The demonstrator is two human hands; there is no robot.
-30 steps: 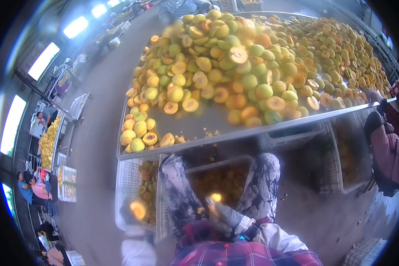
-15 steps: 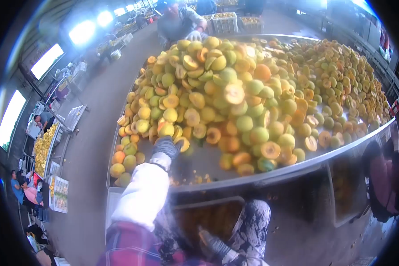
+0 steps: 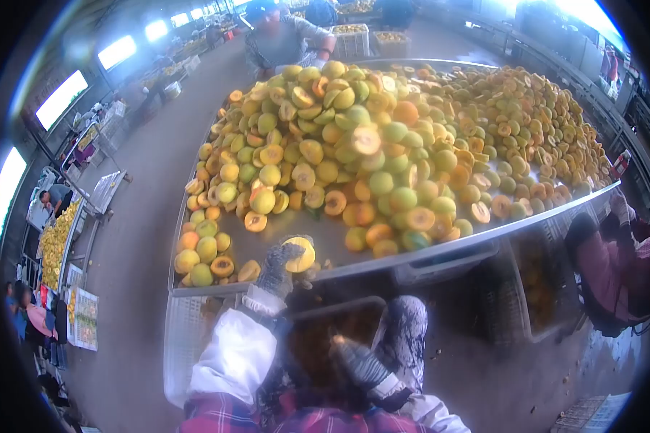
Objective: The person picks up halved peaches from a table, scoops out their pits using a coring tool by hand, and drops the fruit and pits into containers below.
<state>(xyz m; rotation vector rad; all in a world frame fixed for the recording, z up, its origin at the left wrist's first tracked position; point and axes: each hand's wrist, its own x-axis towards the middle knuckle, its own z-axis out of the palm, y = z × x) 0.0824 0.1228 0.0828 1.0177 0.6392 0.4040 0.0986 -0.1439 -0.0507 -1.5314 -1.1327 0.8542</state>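
Observation:
My left hand [image 3: 276, 268], in a grey glove, grips a yellow peach half [image 3: 300, 255] at the near edge of the metal table [image 3: 325, 245]. A large heap of peaches [image 3: 310, 151], some whole and some halved with brown pits showing, lies beyond it. Left of this hand sits a small group of peaches [image 3: 206, 249]. Lower down, my right hand [image 3: 362, 366], in a striped glove, is closed near my knee above a crate [image 3: 328, 328]. Whatever it may hold is too blurred to make out.
A co-worker [image 3: 278, 43] stands across the table, and another person [image 3: 617, 267] sits at the right. Crates [image 3: 188, 346] stand under the near edge. At the left, a second table [image 3: 58, 245] bears more fruit, with a white crate [image 3: 85, 317] beside it.
My left hand has drawn back from the heap to the near edge, bringing a peach half with it. My right hand has stayed low near my knee. The view has shifted slightly.

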